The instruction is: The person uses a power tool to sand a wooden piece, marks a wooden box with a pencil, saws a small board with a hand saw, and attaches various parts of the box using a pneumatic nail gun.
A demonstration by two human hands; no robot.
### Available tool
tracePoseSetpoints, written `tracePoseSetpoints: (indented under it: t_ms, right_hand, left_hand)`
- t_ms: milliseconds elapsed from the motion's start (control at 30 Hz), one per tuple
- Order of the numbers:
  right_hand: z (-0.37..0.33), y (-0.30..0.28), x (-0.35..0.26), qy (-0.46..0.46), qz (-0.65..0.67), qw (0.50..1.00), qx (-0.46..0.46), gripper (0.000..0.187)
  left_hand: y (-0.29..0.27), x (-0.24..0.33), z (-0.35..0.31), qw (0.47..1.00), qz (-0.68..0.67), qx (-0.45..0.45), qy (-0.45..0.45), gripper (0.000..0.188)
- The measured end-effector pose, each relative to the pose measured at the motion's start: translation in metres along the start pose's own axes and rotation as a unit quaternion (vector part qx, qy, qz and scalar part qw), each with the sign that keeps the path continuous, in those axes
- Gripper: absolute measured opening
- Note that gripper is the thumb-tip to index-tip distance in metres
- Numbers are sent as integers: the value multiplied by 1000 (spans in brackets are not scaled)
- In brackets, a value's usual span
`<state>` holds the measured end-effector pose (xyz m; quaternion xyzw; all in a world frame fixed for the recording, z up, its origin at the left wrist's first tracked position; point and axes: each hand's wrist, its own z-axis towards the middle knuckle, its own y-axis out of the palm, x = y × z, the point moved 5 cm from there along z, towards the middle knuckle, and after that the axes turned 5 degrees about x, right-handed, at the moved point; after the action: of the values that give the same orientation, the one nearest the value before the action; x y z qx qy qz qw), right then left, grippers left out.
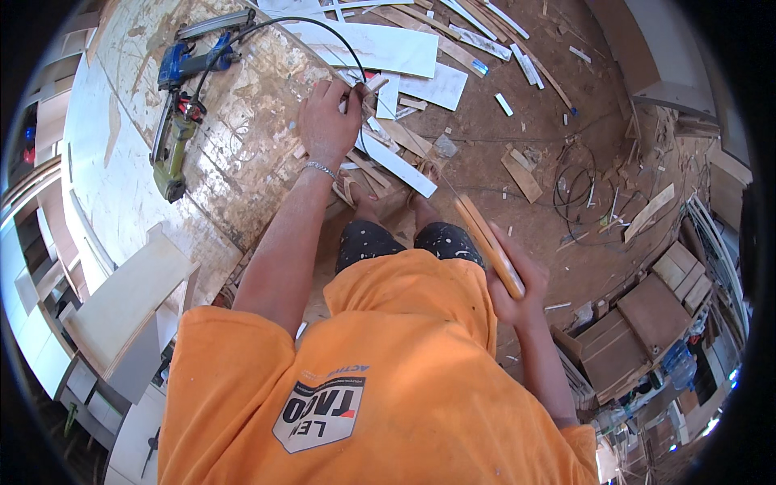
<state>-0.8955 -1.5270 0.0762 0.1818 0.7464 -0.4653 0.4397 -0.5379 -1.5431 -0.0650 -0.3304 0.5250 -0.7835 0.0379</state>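
My right hand [517, 279] is closed around the wooden handle of what looks like a handsaw [487, 246], held out in front of my right thigh. Its thin blade shows almost edge-on, pointing toward the bench edge. Over at the edge of the worn bench [250, 105], my left hand [330, 121] lies with fingers curled down over a small strip of wood [377, 83]; the fingertips are partly hidden. A black hose loops past that hand. Below it, a long white board strip [396, 164] slants over the offcuts by my feet.
On the bench to the left lie a blue nail gun [194, 63] and an olive-green one [174, 158]. White panels and offcuts [376, 48] litter the ground ahead. Cable coils [575, 187] lie on the right, before cardboard boxes [655, 311]. Pale board pieces [133, 299] stand at lower left.
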Motion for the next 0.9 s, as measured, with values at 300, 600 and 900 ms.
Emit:
tracePoseSetpoints:
  t_ms: [300, 600, 900]
  right_hand:
    - [7, -13, -27, 25, -12, 1000, -14, 61]
    - [-13, -25, -37, 29, -20, 999, 8, 69]
    - [-31, -32, -47, 8, -49, 999, 3, 67]
  left_hand:
    - [-1, 3, 7, 999, 12, 4, 34, 10]
    - [1, 5, 2, 999, 5, 8, 43, 12]
    - [0, 6, -6, 998, 8, 17, 68, 14]
